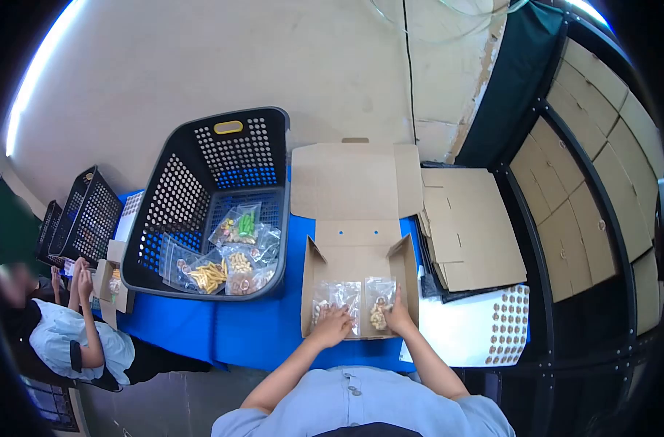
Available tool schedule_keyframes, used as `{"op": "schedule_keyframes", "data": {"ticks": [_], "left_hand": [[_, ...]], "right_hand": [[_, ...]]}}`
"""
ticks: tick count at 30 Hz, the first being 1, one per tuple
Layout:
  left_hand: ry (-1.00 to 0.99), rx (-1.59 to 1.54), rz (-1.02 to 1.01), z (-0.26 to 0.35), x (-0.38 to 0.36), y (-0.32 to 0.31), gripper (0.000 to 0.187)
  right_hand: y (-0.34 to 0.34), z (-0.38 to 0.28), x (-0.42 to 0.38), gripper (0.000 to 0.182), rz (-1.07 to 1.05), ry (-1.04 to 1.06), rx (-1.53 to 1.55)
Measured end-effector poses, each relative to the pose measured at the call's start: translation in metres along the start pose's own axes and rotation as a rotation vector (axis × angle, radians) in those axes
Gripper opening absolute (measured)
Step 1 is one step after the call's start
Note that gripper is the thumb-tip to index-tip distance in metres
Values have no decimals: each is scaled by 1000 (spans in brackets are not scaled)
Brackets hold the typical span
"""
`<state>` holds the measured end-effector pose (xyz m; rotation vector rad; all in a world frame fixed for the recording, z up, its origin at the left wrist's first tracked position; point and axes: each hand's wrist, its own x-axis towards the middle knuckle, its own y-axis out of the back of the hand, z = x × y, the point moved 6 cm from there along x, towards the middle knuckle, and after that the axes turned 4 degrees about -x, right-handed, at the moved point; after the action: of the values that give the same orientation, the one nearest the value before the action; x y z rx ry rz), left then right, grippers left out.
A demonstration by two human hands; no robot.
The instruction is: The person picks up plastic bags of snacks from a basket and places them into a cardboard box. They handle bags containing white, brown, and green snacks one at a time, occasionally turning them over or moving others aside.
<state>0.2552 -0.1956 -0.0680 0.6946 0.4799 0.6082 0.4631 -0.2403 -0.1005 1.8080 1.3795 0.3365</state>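
An open cardboard box [355, 251] lies in front of me, its lid folded back. Inside, toward the near side, are clear plastic bags. My left hand [333, 325] rests with its fingers spread on the left-hand bags [352, 295], whose contents it partly covers. At the right, a bag of pale, nut-like pieces [379, 309] lies flat in the box. Against that bag's right edge is my right hand [399, 318], index finger stretched out and thumb apart over the bag.
A dark perforated basket [168, 193] on the blue tablecloth [255, 331] holds several snack bags [239, 224]. Flat cardboard boxes [474, 229] are stacked at right, beside a sticker sheet [508, 324]. A co-worker [84, 339] handles a box at far left. Shelves of cardboard [565, 207] stand right.
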Motion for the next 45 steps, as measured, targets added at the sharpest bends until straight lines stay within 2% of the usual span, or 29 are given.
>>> {"op": "schedule_keyframes", "data": {"ticks": [1, 2, 3, 4, 5, 7, 8, 10, 12, 14, 15, 17, 18, 19, 20, 22, 24, 26, 28, 29, 31, 33, 35, 38, 41, 44, 45], "left_hand": [[75, 86, -34, 1, -1, 1, 40], [125, 67, -116, 0, -1, 1, 45], [139, 65, -107, -2, -3, 1, 45], [133, 72, -101, -2, -3, 0, 44], [124, 78, -97, -3, -4, -1, 43], [123, 65, -87, -9, -4, -5, 44], [114, 58, -84, -10, -4, -8, 44], [141, 70, -102, 2, -7, 4, 42], [167, 81, -121, 6, -6, 6, 39], [-120, -328, 398, 18, -10, 34, 34], [-115, -335, 400, 22, -14, 41, 34], [-205, -327, 695, 48, -39, 95, 31], [-199, -331, 698, 57, -50, 112, 31], [-333, -102, 840, 78, -70, 135, 29], [-467, 137, 973, 96, -91, 155, 28], [-557, 379, 1202, 112, -128, 187, 28], [-521, 555, 1370, 121, -157, 229, 23], [-377, 532, 1457, 113, -175, 280, 21], [-288, 580, 1617, 111, -197, 325, 23], [-281, 590, 1632, 100, -204, 341, 23], [-172, 329, 1498, 56, -208, 369, 24], [151, 394, 1036, 14, -196, 356, 27], [96, 494, 1069, 13, -200, 340, 29], [106, 448, 1106, 11, -220, 313, 29], [50, 419, 1235, 22, -251, 280, 27], [69, 447, 1217, 21, -275, 250, 23], [128, 405, 1175, 17, -282, 242, 21]], "right_hand": [[-6, 7, 7, 88, 0, 17, 0], [-20, 15, 11, 90, -117, 17, 42], [-34, 18, 10, 92, -237, 13, 82], [-42, 14, 9, 85, -217, 97, 235], [-46, 18, 9, 85, -226, 104, 232], [-16, -14, -8, 63, -250, 42, 114], [-22, -4, -4, 63, -252, 46, 108], [-33, 15, 6, 39, -264, 14, -6], [-26, 14, 2, 35, -318, -57, -16], [-19, 11, -1, 33, -375, -135, -25], [-18, 12, -3, 37, -390, -127, -51], [-11, 7, -12, 42, -416, -123, -81], [3, -5, -18, 47, -403, -118, -261], [12, -12, -23, 52, -386, -109, -440], [14, -13, -24, 52, -386, -105, -441], [28, -14, -23, 58, -258, -53, -376], [37, -18, -22, 55, -211, -11, -364], [48, -34, -23, 58, -167, 41, -355], [64, -66, -32, 70, -253, -9, 113], [71, -80, -33, 70, -256, 9, 108], [82, -109, -40, 75, -231, 89, 403], [87, -131, -50, 72, -187, 175, 435], [91, -150, -51, 69, -143, 276, 468], [88, -162, -55, 67, -108, 286, 466], [93, -186, -64, 62, -87, 356, 448], [103, -224, -76, 54, 19, 472, 499], [103, -237, -80, 54, 7, 469, 499]]}}
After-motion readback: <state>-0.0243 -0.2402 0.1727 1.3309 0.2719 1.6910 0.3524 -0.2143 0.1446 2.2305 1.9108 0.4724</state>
